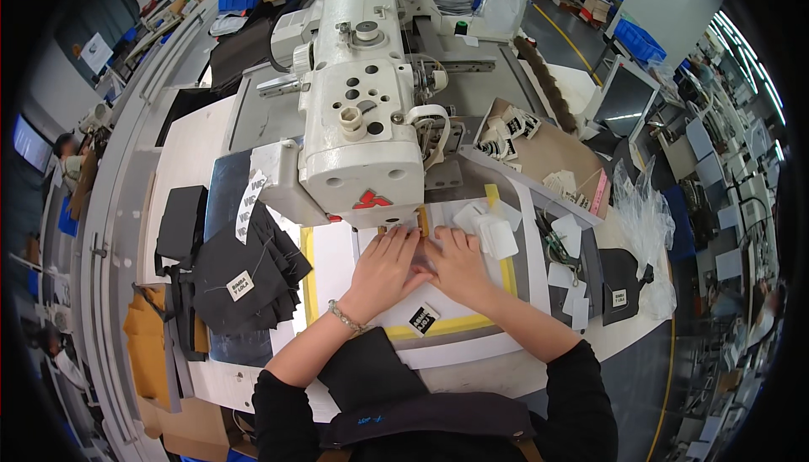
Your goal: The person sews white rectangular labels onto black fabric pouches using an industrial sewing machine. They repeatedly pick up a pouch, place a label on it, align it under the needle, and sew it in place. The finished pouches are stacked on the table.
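My left hand (386,267) lies flat on the white work plate (337,251), fingers stretched forward under the head of a white sewing machine (358,133). Beside it, my right hand (459,267) also rests with fingers extended, its thumb side close to the left thumb. Whatever lies beneath the fingertips is mostly hidden; a narrow brownish-yellow piece (423,221) shows between the hands and the machine. Nearer to me, a small black-and-white label (424,320) sits on the plate by its yellow tape border. A black fabric piece (371,367) lies before my body.
At left are stacked black fabric pieces (215,310) and a darker block (182,224). Rounded white cards (495,235) lie right of my hands. Farther right are a cardboard tray (577,154) of labels, thread snips (554,247), a clear plastic bag (645,226) and a labelled black piece (619,272).
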A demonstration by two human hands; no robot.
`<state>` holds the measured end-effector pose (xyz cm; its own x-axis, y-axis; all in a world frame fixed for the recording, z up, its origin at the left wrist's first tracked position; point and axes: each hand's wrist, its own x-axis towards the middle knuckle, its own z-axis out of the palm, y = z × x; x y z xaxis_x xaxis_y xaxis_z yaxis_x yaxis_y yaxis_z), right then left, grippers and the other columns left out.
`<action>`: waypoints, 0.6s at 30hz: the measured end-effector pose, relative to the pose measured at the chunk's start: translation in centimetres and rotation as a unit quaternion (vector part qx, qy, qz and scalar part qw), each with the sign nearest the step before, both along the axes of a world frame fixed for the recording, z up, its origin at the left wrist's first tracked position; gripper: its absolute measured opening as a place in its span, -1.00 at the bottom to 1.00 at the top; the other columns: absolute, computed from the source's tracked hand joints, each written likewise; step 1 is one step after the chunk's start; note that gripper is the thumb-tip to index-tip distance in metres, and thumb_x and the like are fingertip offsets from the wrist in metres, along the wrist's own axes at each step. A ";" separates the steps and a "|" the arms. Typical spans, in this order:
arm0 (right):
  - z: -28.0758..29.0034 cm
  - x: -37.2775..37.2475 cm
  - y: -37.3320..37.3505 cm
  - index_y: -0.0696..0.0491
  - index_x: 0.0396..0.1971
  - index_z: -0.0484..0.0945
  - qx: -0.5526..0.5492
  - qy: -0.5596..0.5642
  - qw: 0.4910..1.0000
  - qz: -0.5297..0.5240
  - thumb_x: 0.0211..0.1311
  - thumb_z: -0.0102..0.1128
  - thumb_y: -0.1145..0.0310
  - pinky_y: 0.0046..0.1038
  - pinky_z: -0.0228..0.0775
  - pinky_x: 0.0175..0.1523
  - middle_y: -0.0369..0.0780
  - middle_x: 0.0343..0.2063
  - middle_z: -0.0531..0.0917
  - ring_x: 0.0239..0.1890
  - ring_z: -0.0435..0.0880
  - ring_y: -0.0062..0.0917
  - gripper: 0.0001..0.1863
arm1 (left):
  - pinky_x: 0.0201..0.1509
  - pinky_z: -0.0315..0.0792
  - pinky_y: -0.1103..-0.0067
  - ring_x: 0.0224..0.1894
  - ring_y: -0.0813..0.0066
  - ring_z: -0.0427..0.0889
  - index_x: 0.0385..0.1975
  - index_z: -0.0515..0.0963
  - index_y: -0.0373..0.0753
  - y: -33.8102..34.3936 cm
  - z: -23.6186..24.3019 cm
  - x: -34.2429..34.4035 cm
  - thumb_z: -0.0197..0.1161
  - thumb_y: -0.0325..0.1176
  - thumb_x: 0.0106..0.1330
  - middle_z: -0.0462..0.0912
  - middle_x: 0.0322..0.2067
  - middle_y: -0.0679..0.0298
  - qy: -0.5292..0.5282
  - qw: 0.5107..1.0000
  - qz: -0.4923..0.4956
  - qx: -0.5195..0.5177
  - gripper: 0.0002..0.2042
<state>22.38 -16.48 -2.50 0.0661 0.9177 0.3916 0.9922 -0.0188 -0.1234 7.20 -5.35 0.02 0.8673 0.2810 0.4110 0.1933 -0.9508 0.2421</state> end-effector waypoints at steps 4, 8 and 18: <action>-0.2 0.2 -0.2 -0.07 0.00 0.53 -0.019 0.005 1.000 0.002 0.03 0.26 -0.02 -0.27 0.10 -0.02 -0.21 -0.08 0.42 0.00 0.36 -0.34 -0.46 | 0.23 0.28 0.30 0.08 0.10 0.48 0.14 0.37 -0.37 0.5 -0.5 0.6 0.28 0.05 0.17 0.49 0.05 -0.04 0.016 1.000 0.004 -0.027 -0.32; -0.3 0.2 -0.3 -0.08 0.01 0.52 -0.019 0.009 1.000 -0.001 -0.08 0.34 0.05 -0.30 0.11 -0.03 -0.22 -0.06 0.41 0.00 0.36 -0.36 -0.42 | 0.18 0.27 0.34 0.03 0.11 0.48 0.15 0.35 -0.37 0.6 -1.0 1.0 0.26 0.10 0.16 0.49 0.02 -0.05 0.027 0.999 0.006 -0.025 -0.29; 1.2 0.4 -1.9 -0.10 -0.08 0.56 0.008 0.048 0.998 0.044 0.00 0.35 0.08 -0.39 0.13 -0.08 -0.32 -0.20 0.46 -0.11 0.43 -0.48 -0.55 | 0.08 0.36 0.35 -0.12 0.12 0.57 0.20 0.33 -0.34 1.8 -0.9 1.3 0.27 -0.05 0.20 0.57 -0.08 0.01 0.054 0.997 -0.017 -0.054 -0.35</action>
<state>22.74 -18.37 -1.28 0.0236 0.9155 0.4016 0.9735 0.0703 -0.2176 8.46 -3.54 -0.87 0.9144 0.2888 0.2837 0.1924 -0.9266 0.3231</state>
